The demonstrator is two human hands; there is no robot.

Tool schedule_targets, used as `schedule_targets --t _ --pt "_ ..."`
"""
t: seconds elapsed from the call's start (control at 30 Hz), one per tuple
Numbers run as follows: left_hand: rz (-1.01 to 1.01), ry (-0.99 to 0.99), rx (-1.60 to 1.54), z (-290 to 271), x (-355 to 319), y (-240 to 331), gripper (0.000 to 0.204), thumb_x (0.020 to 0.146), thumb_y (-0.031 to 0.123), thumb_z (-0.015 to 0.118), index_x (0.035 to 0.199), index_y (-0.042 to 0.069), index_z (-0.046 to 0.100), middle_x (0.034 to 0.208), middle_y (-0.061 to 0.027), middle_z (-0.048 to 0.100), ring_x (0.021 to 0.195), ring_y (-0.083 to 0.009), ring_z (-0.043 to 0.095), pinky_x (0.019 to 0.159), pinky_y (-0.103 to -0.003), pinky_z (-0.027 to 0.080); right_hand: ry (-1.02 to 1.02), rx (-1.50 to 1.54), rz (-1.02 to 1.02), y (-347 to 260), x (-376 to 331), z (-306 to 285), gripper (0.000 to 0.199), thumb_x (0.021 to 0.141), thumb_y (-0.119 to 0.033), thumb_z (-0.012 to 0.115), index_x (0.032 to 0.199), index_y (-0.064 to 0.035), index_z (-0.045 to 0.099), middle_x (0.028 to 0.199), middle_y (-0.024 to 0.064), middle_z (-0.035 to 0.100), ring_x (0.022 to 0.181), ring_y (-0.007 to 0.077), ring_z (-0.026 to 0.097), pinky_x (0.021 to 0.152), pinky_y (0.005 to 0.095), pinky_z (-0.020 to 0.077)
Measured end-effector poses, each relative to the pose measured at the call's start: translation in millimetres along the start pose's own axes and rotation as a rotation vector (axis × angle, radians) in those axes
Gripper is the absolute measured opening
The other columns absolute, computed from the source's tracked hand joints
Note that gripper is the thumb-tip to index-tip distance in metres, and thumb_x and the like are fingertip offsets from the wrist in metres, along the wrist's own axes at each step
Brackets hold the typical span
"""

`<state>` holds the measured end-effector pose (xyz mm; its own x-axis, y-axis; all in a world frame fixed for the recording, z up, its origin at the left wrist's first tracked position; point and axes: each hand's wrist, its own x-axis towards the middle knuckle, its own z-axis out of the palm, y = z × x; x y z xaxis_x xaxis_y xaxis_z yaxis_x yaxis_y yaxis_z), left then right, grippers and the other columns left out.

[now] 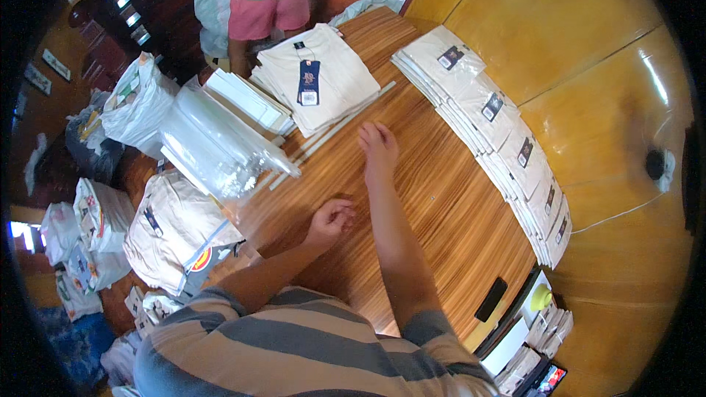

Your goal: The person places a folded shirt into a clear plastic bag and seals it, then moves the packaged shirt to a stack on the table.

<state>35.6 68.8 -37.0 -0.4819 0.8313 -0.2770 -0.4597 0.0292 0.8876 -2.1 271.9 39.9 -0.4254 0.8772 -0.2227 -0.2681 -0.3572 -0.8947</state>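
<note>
My right hand (379,145) hovers over the brown wooden table (441,206), its fingers curled in with nothing visible in them. Lower and to the left, my left hand (331,222) is loosely closed, also with nothing visible in it. Beyond the right hand lies a stack of folded cream shirts (346,77), the top one bearing a dark blue hang tag (309,82). Left of the hands, a pile of clear plastic bags (220,147) hangs over the table's edge. White sheets of card (246,101) lie between bags and shirts.
Overlapping stacks of bagged shirts (504,129) line the right edge by a yellow wooden wall (588,88). A black phone (491,299) lies near right. More shirts (169,228) and stuffed sacks (136,99) stand at left. Beyond the table is a person in pink shorts (266,13).
</note>
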Motion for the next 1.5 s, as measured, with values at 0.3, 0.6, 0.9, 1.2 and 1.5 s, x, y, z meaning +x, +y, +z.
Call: schedule_targets --t 0.3,0.6,0.9,1.2,1.5 --pt "-0.052 -0.243 -0.300 -63 35 61 0.039 0.107 0.031 0.059 0.137 0.005 0.058 0.120 -0.0079 0.069 0.099 -0.0181 0.067 0.087 -0.036 0.056 0.075 -0.214 0.214 13 51 83 0.046 0.087 -0.024 0.087 0.119 -0.0002 0.065 0.094 0.0046 0.066 0.074 0.0139 0.065 0.061 0.0289 0.0538" --pt "-0.070 -0.227 -0.412 -48 97 55 0.050 0.107 0.043 0.058 0.142 0.009 0.052 0.136 -0.0078 0.062 0.120 -0.0223 0.062 0.101 -0.041 0.053 0.249 -0.331 0.213 15 51 112 0.030 0.084 -0.017 0.087 0.102 -0.0059 0.065 0.083 0.0034 0.066 0.064 0.0152 0.059 0.052 0.0306 0.0467" --pt "0.182 -0.542 -1.322 -31 158 16 0.076 0.101 0.064 0.050 0.158 0.015 0.043 0.160 -0.0080 0.048 0.143 -0.0288 0.048 0.119 -0.054 0.038 0.404 -0.161 0.188 -11 -56 46 0.049 0.087 -0.009 0.085 0.121 -0.0015 0.051 0.103 0.0143 0.071 0.082 0.0236 0.073 0.063 0.0360 0.0616" --pt "-0.348 -0.277 -0.907 -69 23 34 0.085 0.102 0.071 0.035 0.159 0.008 0.042 0.160 -0.0162 0.048 0.146 -0.0395 0.046 0.122 -0.057 0.034 0.172 -0.214 0.253 26 -230 -177 0.039 0.093 -0.004 0.078 0.125 0.0000 0.057 0.113 0.0110 0.074 0.096 0.0207 0.073 0.083 0.0360 0.0626" --pt "-0.206 -0.079 0.348 -97 -60 61 0.046 0.089 0.005 0.082 0.129 -0.005 0.061 0.118 -0.0166 0.074 0.105 -0.0166 0.070 0.089 -0.031 0.058 -0.095 -1.439 -0.342 -29 -269 -133 0.065 0.080 -0.028 0.089 0.132 -0.0041 0.058 0.122 0.0189 0.064 0.119 0.0385 0.060 0.101 0.0513 0.0496"
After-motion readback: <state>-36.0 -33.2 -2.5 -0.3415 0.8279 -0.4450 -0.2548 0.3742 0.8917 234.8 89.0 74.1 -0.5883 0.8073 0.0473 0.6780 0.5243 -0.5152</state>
